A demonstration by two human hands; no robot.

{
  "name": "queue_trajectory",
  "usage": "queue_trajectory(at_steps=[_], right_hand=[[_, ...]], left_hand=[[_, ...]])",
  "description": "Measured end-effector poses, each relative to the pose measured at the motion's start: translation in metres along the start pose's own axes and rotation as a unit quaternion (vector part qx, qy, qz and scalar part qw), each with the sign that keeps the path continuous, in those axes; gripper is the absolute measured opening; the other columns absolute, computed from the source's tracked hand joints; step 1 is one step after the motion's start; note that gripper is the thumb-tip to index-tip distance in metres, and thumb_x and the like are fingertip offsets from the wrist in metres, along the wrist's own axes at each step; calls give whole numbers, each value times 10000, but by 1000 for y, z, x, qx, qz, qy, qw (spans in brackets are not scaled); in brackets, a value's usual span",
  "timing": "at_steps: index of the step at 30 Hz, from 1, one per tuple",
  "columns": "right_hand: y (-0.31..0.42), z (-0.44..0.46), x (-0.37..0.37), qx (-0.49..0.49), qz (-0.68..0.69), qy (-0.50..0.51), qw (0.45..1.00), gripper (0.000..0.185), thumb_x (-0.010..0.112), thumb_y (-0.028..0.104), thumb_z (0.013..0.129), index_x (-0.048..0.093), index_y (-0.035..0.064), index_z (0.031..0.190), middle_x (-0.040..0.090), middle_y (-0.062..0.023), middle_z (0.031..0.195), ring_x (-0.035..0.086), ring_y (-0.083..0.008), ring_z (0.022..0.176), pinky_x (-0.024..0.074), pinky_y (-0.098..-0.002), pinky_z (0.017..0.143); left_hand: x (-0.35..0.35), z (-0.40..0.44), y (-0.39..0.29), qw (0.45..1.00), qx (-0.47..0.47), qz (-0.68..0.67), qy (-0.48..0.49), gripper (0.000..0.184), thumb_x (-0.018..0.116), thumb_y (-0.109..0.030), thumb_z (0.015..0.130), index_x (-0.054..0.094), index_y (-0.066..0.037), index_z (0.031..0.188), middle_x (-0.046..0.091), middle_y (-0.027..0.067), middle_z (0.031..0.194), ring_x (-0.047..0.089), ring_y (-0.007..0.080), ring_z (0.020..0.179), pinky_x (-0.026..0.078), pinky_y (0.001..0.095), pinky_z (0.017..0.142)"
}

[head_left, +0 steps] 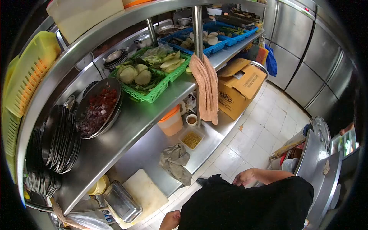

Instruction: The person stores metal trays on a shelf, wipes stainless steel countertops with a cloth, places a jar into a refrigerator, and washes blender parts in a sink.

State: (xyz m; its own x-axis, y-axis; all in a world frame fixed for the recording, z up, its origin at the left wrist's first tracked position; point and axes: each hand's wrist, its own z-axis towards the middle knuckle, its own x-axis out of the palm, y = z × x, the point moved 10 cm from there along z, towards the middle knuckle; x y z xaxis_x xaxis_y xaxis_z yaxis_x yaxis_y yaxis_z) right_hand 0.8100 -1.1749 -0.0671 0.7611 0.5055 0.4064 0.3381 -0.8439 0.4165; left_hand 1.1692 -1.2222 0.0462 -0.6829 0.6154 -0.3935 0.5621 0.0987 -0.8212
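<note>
My right hand point(244, 177) hangs beside the dark shirt over the tiled floor, its fingers curled; whether anything is in them is hidden. Low at the bottom, my left hand point(171, 219) shows only in part, next to the white cutting board point(150, 188). A metal tray point(123, 201) lies on that board. On the lower steel counter are a crumpled grey cloth point(175, 161), a square tub of small yellowish pieces point(191, 139) and a small cup of brown contents point(191, 120). Neither hand touches these.
The upper shelf holds stacked metal plates point(61, 140), a bowl of chopped red and purple pieces point(99, 111), a green vegetable basket point(153, 94) and blue trays point(214, 48). A peach towel point(205, 88) hangs from it. A cardboard box point(234, 96) stands behind; another steel counter point(312, 165) is right.
</note>
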Motion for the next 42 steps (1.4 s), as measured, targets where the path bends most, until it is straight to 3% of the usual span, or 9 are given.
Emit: queue_trajectory(at_steps=[3, 7, 13, 15, 17, 27, 31, 37, 42], right_hand=[[16, 5, 1, -45, -42, 63, 996, 243, 539, 49, 839, 602, 11, 1070, 655, -40, 979, 607, -132, 883, 481, -263, 792], [38, -11, 31, 7, 16, 70, 997, 83, 534, 90, 824, 558, 66, 748, 552, -9, 686, 541, -148, 646, 466, -307, 622], [-14, 48, 3, 33, 236, 232, 943, 165, 552, 178, 835, 628, 42, 889, 626, -105, 783, 613, -194, 751, 516, -402, 707], [-27, 86, -30, -311, -94, 187, 927, 191, 560, 179, 841, 634, 44, 953, 636, -117, 845, 621, -204, 784, 529, -412, 710], [-37, 50, -31, 49, 41, -67, 996, 218, 606, 155, 833, 630, 48, 1021, 639, -106, 925, 624, -232, 830, 549, -428, 696], [-43, 69, -29, -127, -99, -1, 987, 314, 684, 151, 782, 601, 30, 1059, 613, -93, 1004, 598, -231, 917, 536, -420, 780], [-42, 31, -12, 43, 96, -79, 991, 263, 608, 44, 817, 590, 15, 1078, 621, -82, 990, 593, -206, 924, 515, -366, 763], [-58, 47, -2, -16, 192, 87, 977, 225, 578, -7, 832, 593, -12, 1056, 653, -83, 997, 625, -169, 892, 513, -296, 722], [1, -8, 49, 14, 208, 124, 970, 192, 592, 10, 803, 582, -30, 990, 630, -74, 812, 616, -155, 684, 512, -274, 618]], left_hand=[[-3, -21, -3, 999, -35, -30, 22, 259, 556, -216, 839, 573, -3, 692, 555, 107, 604, 448, 152, 641, 412, 356, 598], [3, -28, 9, 992, -121, -37, -27, 224, 569, -215, 821, 637, -12, 755, 573, 132, 630, 516, 194, 637, 419, 385, 604], [14, -29, 28, 986, -150, -49, -53, 221, 568, -212, 821, 641, -13, 761, 574, 136, 628, 520, 202, 635, 418, 388, 604], [13, -28, 33, 985, -156, -46, -62, 220, 568, -212, 820, 642, -13, 763, 574, 137, 628, 521, 204, 634, 418, 389, 603], [12, -27, 37, 983, -163, -46, -70, 219, 567, -211, 820, 644, -13, 765, 574, 138, 628, 522, 207, 634, 418, 390, 603], [16, -23, 57, 974, -190, -68, -100, 216, 566, -207, 819, 651, -14, 775, 574, 145, 625, 529, 221, 630, 416, 396, 602], [19, -23, 65, 972, -196, -78, -108, 215, 565, -206, 819, 654, -14, 779, 575, 147, 625, 532, 226, 629, 416, 398, 602], [23, -27, 72, 969, -199, -87, -117, 213, 564, -203, 818, 658, -15, 785, 575, 151, 623, 536, 234, 627, 415, 402, 601], [27, -34, 71, 967, -201, -90, -126, 212, 563, -201, 817, 662, -15, 790, 575, 154, 622, 539, 241, 625, 414, 404, 601]])
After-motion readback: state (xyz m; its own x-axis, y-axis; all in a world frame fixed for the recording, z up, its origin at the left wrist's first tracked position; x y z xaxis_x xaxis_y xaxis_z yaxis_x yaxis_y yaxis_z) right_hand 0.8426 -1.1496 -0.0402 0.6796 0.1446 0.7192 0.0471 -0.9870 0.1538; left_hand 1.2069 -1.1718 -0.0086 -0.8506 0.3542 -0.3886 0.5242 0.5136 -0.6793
